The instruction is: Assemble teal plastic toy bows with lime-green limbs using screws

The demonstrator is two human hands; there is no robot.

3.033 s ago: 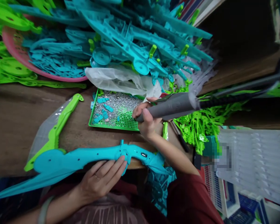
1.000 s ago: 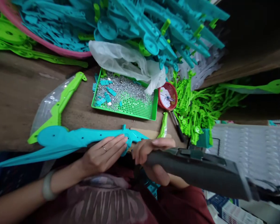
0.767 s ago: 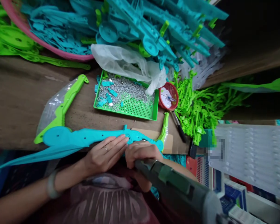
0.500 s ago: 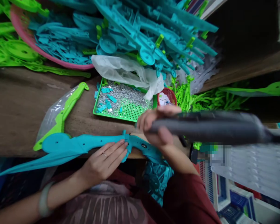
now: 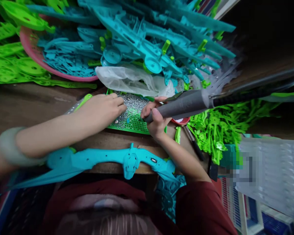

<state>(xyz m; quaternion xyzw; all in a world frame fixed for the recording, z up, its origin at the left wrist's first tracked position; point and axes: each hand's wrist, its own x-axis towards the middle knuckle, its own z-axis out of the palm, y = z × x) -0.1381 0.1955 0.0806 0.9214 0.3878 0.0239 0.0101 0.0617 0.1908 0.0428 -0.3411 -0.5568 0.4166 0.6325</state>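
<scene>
As left hand [image 5: 100,109] touches one tray [image 5: 134,125], right hand [image 5: 155,119], one screwdriver [image 5: 183,104]

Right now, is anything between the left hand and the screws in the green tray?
Nothing visible. The left hand is at the screws in the green tray; the screwdriver in the right hand sits beside it, not between.

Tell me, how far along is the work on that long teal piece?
Done: the teal piece looks closed up, lying at the table edge. In hand: the left hand reaches into the screw tray; the right hand holds the grey screwdriver. Left: a heap of loose teal parts lies behind.
</scene>
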